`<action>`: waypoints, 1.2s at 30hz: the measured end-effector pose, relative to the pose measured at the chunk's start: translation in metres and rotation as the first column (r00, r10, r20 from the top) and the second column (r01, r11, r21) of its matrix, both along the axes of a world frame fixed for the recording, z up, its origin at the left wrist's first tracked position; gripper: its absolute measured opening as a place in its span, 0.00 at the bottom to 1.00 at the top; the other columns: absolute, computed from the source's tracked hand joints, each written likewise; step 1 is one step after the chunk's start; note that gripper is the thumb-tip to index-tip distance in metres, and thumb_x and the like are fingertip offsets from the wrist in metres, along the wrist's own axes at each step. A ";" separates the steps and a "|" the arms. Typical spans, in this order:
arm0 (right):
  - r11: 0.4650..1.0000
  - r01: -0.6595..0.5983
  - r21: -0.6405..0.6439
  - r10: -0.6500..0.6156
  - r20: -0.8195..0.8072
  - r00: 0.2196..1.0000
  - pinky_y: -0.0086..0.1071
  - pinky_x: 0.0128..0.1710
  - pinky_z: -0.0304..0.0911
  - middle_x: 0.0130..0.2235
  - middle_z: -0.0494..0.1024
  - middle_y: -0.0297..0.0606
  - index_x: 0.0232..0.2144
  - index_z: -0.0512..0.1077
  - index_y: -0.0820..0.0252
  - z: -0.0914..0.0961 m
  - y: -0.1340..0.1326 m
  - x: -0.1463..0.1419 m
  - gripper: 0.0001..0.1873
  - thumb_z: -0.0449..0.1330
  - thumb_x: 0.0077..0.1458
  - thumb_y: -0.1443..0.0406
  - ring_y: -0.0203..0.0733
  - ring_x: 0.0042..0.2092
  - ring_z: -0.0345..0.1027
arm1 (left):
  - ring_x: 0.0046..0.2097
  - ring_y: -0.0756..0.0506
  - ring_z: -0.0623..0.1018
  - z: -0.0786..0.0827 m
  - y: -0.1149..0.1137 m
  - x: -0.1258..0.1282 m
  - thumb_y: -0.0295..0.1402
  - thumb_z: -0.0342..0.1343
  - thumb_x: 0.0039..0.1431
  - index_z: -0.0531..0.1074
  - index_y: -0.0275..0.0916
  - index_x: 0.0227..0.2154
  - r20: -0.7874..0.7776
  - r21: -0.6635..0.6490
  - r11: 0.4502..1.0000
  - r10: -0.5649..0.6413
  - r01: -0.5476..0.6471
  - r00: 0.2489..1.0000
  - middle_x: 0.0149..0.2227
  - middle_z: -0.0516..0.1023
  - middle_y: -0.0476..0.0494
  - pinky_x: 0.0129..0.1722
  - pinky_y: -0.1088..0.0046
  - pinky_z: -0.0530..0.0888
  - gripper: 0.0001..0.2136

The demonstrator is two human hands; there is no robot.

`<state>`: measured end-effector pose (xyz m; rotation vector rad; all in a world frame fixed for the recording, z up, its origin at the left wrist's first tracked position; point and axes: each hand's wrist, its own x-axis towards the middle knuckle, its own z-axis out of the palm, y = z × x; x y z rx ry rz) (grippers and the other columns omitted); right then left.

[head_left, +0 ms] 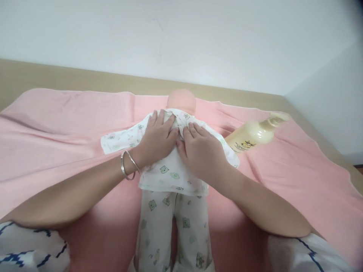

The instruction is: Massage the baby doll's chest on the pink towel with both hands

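The doll [181, 101] shows only the smooth, rounded top of its head above the collar. Its feet are cut off by the lower edge, and its chest is covered by the person's two hands. It lies on its back in the middle of a pink blanket [56, 132], its long axis running straight away from the person: head toward the white wall, legs toward the camera. It wears a white shirt [170, 172] and matching trousers [172, 226] printed with small pale green bear faces. The left hand [157, 139], with a thin silver bangle [127, 166] at the wrist, rests palm down on the shirt, fingers loosely curved. The right hand [201, 151] lies just beside it in the same way. Their fingertips meet over bunched cloth at the shirt's front, but whether either hand actually pinches the fabric cannot be told. To the right, near the doll's sleeve, a cream bottle [255, 136] lies on the blanket, its blurred top pointing right and away. Its label carries a small dark and yellow cartoon mark, and any writing is too small to read.
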<state>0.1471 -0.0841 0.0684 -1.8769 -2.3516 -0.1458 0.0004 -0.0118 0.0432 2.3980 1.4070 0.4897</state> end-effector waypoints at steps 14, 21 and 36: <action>0.997 0.072 -0.036 -0.077 -0.156 0.985 0.51 0.73 0.59 0.71 0.66 0.58 0.68 0.66 0.80 -0.010 0.040 0.021 0.29 0.43 0.77 0.63 0.58 0.74 0.57 | 0.80 0.36 0.47 0.010 -0.035 0.008 0.35 0.34 0.74 0.58 0.26 0.72 0.011 -0.129 0.991 0.042 -0.040 0.999 0.78 0.53 0.31 0.79 0.39 0.40 0.30; 0.993 -0.096 0.071 0.098 -0.026 0.995 0.48 0.72 0.62 0.60 0.78 0.59 0.54 0.80 0.78 0.000 0.012 0.012 0.24 0.47 0.70 0.70 0.55 0.67 0.69 | 0.78 0.33 0.56 0.009 -0.021 0.006 0.39 0.41 0.68 0.57 0.31 0.73 0.062 -0.139 0.986 0.099 -0.090 0.993 0.75 0.59 0.30 0.77 0.32 0.36 0.33; 0.997 0.017 0.071 -0.005 -0.160 0.987 0.45 0.65 0.68 0.56 0.80 0.60 0.51 0.75 0.74 -0.014 0.041 0.019 0.19 0.47 0.71 0.69 0.56 0.65 0.70 | 0.69 0.31 0.72 0.001 -0.042 0.005 0.38 0.38 0.76 0.73 0.30 0.61 -0.066 0.292 0.956 0.035 -0.015 0.997 0.64 0.76 0.27 0.76 0.32 0.51 0.25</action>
